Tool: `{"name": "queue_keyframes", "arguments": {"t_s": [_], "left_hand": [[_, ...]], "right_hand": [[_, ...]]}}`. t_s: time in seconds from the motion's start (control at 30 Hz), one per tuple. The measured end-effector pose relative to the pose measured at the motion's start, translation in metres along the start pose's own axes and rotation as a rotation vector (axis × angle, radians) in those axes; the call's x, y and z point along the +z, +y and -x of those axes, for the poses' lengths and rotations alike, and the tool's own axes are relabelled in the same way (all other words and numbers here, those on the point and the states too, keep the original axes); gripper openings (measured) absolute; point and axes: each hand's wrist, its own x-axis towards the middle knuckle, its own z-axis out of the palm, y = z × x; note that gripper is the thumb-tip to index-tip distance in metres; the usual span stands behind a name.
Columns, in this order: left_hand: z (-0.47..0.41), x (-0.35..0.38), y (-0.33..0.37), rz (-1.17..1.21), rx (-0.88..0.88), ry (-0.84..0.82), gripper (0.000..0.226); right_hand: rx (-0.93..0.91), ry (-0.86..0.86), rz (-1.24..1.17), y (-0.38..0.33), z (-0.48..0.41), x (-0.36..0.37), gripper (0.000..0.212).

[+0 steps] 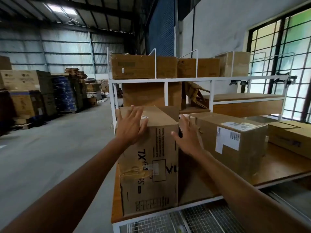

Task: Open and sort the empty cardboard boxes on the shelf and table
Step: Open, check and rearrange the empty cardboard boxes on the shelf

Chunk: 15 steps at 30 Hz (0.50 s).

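Note:
A tall cardboard box [151, 169] printed "XL" stands upright at the table's near left corner. My left hand [130, 126] lies flat with spread fingers on its top left edge. My right hand [188, 137] is held with straight fingers against the box's right side, in the gap beside a second brown box [235, 145] that carries white labels. More closed boxes [143, 67] sit on the top shelf of the white metal rack [168, 80].
A flat box [289, 137] lies at the table's right. The wooden table [277, 167] has a white frame and wire mesh in front. A barred window is on the right. Stacked cartons and pallets [33, 91] line the far left; the concrete floor stretches left of the table.

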Motion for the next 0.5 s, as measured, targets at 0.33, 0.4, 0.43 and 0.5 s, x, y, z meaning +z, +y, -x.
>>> {"name": "queue_keyframes", "arguments": {"t_s": [0.33,0.4,0.43,0.5], "left_hand": [[-0.002,0.034,-0.028,0.143,-0.482,-0.11,0.049],[-0.005,0.035,-0.029,0.223,-0.535,-0.081,0.046],[-0.008,0.034,-0.031,0.254,-0.556,-0.069,0.045],[-0.011,0.03,-0.038,0.338,-0.641,-0.094,0.046]], "right_hand": [[0.213,-0.269,-0.061,0.033,-0.023,0.024,0.098],[0.246,-0.285,-0.107,0.033,-0.025,0.029,0.096],[0.27,-0.277,-0.125,0.033,-0.027,0.032,0.095],[0.316,-0.249,-0.203,0.04,-0.035,0.04,0.102]]}}
